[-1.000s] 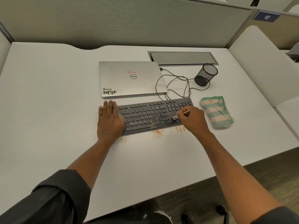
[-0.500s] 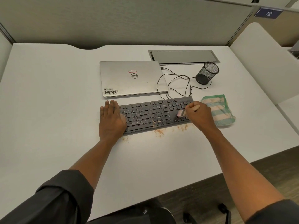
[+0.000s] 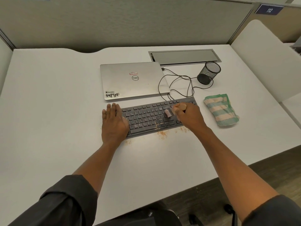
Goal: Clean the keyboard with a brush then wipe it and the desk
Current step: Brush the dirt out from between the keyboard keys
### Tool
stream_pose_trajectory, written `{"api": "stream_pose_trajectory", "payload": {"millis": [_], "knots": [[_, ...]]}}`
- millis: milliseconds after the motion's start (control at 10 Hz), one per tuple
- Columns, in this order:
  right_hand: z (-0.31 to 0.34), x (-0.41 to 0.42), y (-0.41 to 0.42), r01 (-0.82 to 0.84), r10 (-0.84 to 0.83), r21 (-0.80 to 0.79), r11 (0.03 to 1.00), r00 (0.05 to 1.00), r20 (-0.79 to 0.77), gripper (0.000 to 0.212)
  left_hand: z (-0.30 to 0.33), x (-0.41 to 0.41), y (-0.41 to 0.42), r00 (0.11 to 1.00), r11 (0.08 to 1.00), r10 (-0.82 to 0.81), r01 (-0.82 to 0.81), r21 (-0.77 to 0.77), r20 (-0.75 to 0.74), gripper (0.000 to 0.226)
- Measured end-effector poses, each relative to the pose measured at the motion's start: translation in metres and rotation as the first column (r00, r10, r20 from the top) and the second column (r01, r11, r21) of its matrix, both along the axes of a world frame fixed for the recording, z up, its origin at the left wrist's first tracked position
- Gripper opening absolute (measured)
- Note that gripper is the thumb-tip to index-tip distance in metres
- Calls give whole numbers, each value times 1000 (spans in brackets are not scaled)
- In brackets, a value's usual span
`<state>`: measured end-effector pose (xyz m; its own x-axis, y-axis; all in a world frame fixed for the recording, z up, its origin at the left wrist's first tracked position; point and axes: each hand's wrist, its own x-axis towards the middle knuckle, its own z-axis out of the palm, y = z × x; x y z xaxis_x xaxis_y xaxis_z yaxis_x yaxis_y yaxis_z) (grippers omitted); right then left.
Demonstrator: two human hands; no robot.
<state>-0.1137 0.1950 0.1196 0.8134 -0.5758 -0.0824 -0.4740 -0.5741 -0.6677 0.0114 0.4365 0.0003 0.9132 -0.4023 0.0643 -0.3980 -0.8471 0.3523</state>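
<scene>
Left hand (image 3: pixel 114 124): it lay flat on the left end of the keyboard (image 3: pixel 156 118), fingers straight, pressing it down.
Right hand (image 3: pixel 189 118): its fingers were curled tight round the brush (image 3: pixel 172 110).
Brush: small and light, I think, with soft hairs just past the fingertips, over the right keys.
Keyboard: looked hard and thin; best held at its ends.
Crumbs (image 3: pixel 162 133): on the counter (image 3: pixel 48 111), just below both hands.
Folded cloth (image 3: pixel 220 110): looked soft, right of the brush hand, not touched.

grey cubicle partition (image 3: pixel 130 22) | white side divider (image 3: pixel 263 59) | dark wood-look floor (image 3: pixel 268 173)
</scene>
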Motion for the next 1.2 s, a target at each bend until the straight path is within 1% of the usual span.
{"api": "stream_pose_trajectory", "payload": {"millis": [200,300,400,500,600,700,800,900,1000,1100,1200], "knots": [[1,12,14,-144,155,115,983,983,-100,16,1,1,0,1000,1000,1,-1,-4,-3,64],[9,14,7,-133,139,63,989,984,-110,15,0,0,0,1000,1000,5,-5,-7,-4,64],[13,19,4,-132,128,-27,991,984,-124,16,-1,1,-1,1000,1000,6,-6,-5,-7,64],[6,20,16,-199,197,-5,980,974,-112,16,-1,1,0,1000,1000,5,-5,-8,-5,64],[-3,18,20,-268,269,24,963,961,-58,20,0,0,1,1000,1000,1,-1,-11,0,64],[-3,20,9,-243,243,23,970,970,-19,22,1,-1,0,1000,1000,-4,4,3,-5,65],[-2,21,13,-272,272,4,962,962,-35,23,1,0,0,1000,1000,-9,10,17,-13,65],[-1,21,29,-349,346,-35,936,936,-69,24,1,0,1,1000,1000,-12,12,17,-8,65],[4,17,38,-397,391,19,918,892,-228,21,2,0,1,1000,1000,-11,11,26,-20,65],[10,15,31,-386,385,38,922,897,-220,19,4,-1,0,1000,1000,-8,9,22,-24,66],[12,21,20,-306,306,-17,952,952,-25,15,7,-2,0,999,1000,-10,11,18,-34,66]]}}
